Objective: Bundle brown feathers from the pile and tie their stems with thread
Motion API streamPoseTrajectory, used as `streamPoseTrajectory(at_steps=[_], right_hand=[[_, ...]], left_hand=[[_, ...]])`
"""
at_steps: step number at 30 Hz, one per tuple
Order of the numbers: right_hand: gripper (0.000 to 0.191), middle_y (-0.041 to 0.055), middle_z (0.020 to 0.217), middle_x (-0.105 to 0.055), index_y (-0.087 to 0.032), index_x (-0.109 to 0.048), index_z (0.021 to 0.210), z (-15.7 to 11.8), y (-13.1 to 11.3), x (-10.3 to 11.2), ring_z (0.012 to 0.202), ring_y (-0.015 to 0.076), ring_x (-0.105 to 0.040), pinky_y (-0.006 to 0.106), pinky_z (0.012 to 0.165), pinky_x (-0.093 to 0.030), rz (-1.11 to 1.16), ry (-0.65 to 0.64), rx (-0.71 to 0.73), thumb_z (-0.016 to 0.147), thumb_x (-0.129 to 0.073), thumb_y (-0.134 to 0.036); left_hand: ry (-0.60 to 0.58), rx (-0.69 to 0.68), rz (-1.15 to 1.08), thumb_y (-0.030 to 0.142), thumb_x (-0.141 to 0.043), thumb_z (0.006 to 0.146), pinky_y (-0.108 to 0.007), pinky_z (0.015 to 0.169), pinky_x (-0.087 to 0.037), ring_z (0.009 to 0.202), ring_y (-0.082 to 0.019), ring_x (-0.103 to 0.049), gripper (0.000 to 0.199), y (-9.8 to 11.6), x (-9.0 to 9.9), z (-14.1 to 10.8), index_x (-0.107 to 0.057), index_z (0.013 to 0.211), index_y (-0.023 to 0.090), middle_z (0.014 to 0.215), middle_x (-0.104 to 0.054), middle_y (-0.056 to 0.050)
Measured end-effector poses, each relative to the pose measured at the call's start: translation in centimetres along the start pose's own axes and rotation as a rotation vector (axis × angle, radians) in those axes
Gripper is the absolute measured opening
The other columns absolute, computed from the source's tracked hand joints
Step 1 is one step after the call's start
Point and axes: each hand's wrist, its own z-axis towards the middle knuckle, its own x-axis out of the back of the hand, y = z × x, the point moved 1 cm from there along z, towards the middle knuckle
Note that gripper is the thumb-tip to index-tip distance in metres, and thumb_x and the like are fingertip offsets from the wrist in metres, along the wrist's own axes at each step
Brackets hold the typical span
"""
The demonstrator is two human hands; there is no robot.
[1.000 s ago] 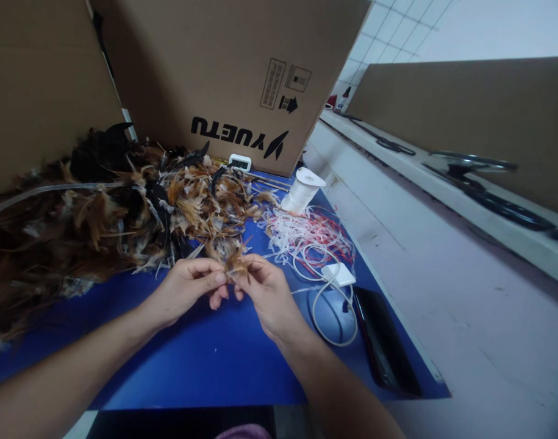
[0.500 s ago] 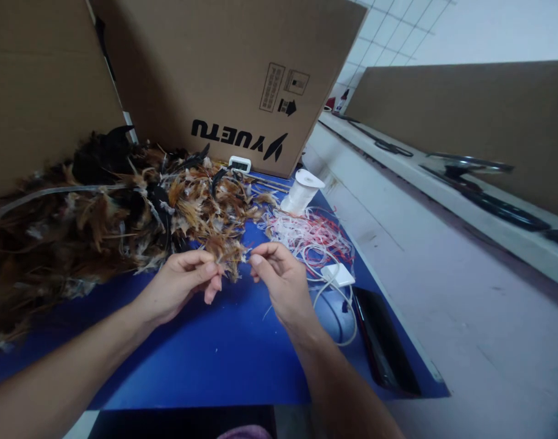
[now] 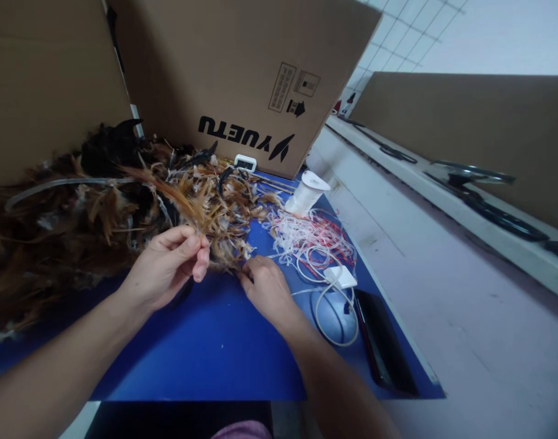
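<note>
My left hand (image 3: 166, 265) is closed in a pinch on brown feathers (image 3: 185, 204), whose tips point up and to the left. My right hand (image 3: 267, 289) rests low by the blue tabletop, fingers curled together at the near right edge of the feather pile (image 3: 233, 210). Its fingertips touch loose fluffy feathers there; what they grip, if anything, is hidden. To the right of this hand lies a tangle of white and red strands (image 3: 301, 235), with a white spool (image 3: 307, 192) standing behind it.
A cardboard box (image 3: 242, 73) stands behind the pile, with a small white digital display (image 3: 245, 163) at its foot. On the right of the blue table (image 3: 191, 366) are a white cable (image 3: 322, 323), a white square block (image 3: 341, 277) and a dark phone-like slab (image 3: 383, 341).
My left hand has moved left and up, with the feathers now showing above its fingers. My right hand has turned palm down and lowered to the pile's edge. The view has shifted slightly.
</note>
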Motion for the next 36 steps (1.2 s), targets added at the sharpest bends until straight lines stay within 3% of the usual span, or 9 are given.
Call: streamPoseTrajectory(at_steps=[4, 10, 16, 21, 26, 29, 33, 36], right_hand=[[0.011, 0.0061, 0.078, -0.064, -0.018, -0.062, 0.076, 0.3, 0.4, 0.4, 0.073, 0.0176, -0.056, 0.029, 0.068, -0.04, 0.077, 0.017, -0.024, 0.081, -0.054, -0.013], [0.013, 0.0016, 0.068, -0.059, -0.02, -0.057, 0.074, 0.6, 1.4, 0.9, 0.061, 0.0152, -0.053, 0.026, 0.059, -0.037, 0.199, 0.118, -0.102, 0.085, -0.049, -0.018], [0.011, 0.0075, 0.09, -0.061, -0.019, -0.06, 0.089, 0.3, 0.9, 0.9, 0.083, 0.0195, -0.056, 0.031, 0.078, -0.043, 0.149, 0.283, 0.015, 0.087, -0.049, -0.017], [0.011, 0.0085, 0.089, -0.062, -0.018, -0.063, 0.083, -0.3, -1.1, -0.1, 0.09, 0.0225, -0.056, 0.034, 0.082, -0.044, 0.12, 0.07, 0.191, 0.084, -0.058, -0.027], [0.011, 0.0108, 0.089, -0.062, -0.016, -0.063, 0.084, 0.0, -1.8, -0.8, 0.088, 0.0231, -0.057, 0.035, 0.078, -0.045, 0.061, -0.027, 0.189, 0.086, -0.053, -0.019], [0.009, 0.0066, 0.083, -0.063, -0.017, -0.063, 0.079, 0.2, -1.3, -0.4, 0.079, 0.0186, -0.058, 0.031, 0.074, -0.045, 0.253, -0.012, 0.135, 0.083, -0.056, -0.016], [0.006, -0.0027, 0.063, -0.06, -0.02, -0.063, 0.074, 0.3, -0.4, 0.1, 0.057, 0.0112, -0.053, 0.025, 0.057, -0.042, 0.745, -0.011, -0.042, 0.078, -0.061, -0.023], [0.008, -0.0039, 0.059, -0.058, -0.018, -0.062, 0.075, 0.4, -0.2, 0.6, 0.053, 0.0093, -0.052, 0.022, 0.052, -0.041, 1.057, -0.039, -0.154, 0.072, -0.066, -0.025]], left_hand=[[-0.027, -0.012, 0.016, 0.028, -0.077, 0.069, -0.017, 0.04, -0.042, 0.042, -0.007, -0.051, 0.017, -0.3, 0.0, 0.0, -0.066, 0.069, 0.015, 0.054, -0.061, 0.002], [-0.011, 0.002, 0.022, 0.027, -0.077, 0.07, -0.017, 0.04, -0.042, 0.042, -0.006, -0.051, 0.016, -0.3, 0.2, 0.1, -0.065, 0.068, 0.015, 0.054, -0.059, 0.002], [-0.011, 0.008, 0.02, 0.026, -0.076, 0.071, -0.017, 0.041, -0.043, 0.043, -0.006, -0.052, 0.014, -0.4, 0.3, 0.2, -0.067, 0.07, 0.016, 0.055, -0.06, 0.002], [-0.029, -0.003, 0.03, 0.026, -0.074, 0.073, -0.016, 0.043, -0.043, 0.044, -0.006, -0.052, 0.013, -0.8, 0.5, 0.3, -0.067, 0.071, 0.016, 0.057, -0.06, 0.002], [-0.022, 0.0, 0.049, 0.027, -0.074, 0.073, -0.017, 0.042, -0.042, 0.044, -0.006, -0.051, 0.014, -0.8, 0.5, 0.3, -0.067, 0.071, 0.016, 0.056, -0.059, 0.003], [-0.016, 0.009, 0.047, 0.027, -0.075, 0.072, -0.016, 0.042, -0.042, 0.044, -0.006, -0.051, 0.014, -0.8, 0.4, 0.3, -0.066, 0.071, 0.016, 0.056, -0.059, 0.003], [-0.012, 0.018, 0.037, 0.027, -0.075, 0.072, -0.017, 0.042, -0.042, 0.044, -0.006, -0.051, 0.015, -0.7, 0.5, 0.4, -0.066, 0.07, 0.016, 0.056, -0.059, 0.002], [-0.01, 0.035, 0.029, 0.026, -0.076, 0.071, -0.016, 0.041, -0.041, 0.043, -0.006, -0.051, 0.016, -0.8, 0.5, 0.5, -0.065, 0.068, 0.015, 0.055, -0.059, 0.002]])
